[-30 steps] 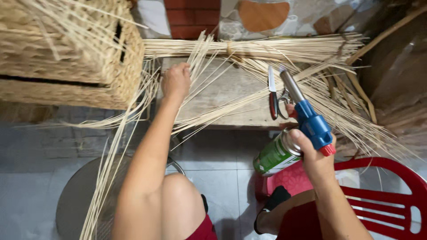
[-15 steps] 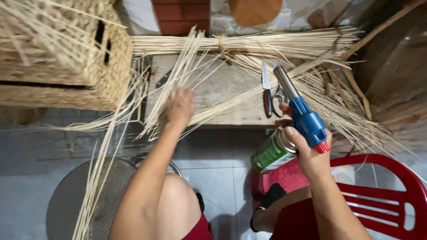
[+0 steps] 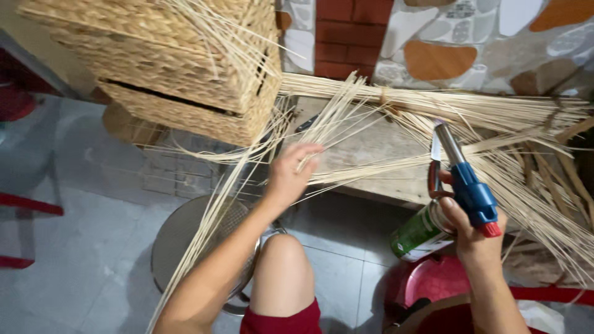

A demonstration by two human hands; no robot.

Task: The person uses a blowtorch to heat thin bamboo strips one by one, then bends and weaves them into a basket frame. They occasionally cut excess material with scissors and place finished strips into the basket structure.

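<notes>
Left hand [image 3: 291, 176] fingers curled around pale reeds [image 3: 346, 124] on bench [image 3: 377, 148], right hand [image 3: 473, 232] gripping blue torch [image 3: 467, 185] on green can [image 3: 417, 235], basket [image 3: 179, 68] beside

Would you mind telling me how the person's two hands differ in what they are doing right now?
The left hand reaches forward onto the loose reed strips on the wooden bench, fingers curled among them; the right hand stays nearer the body, its grip closed round a blue gas torch on a green canister. The left holds no tool. Both are bare.
</notes>
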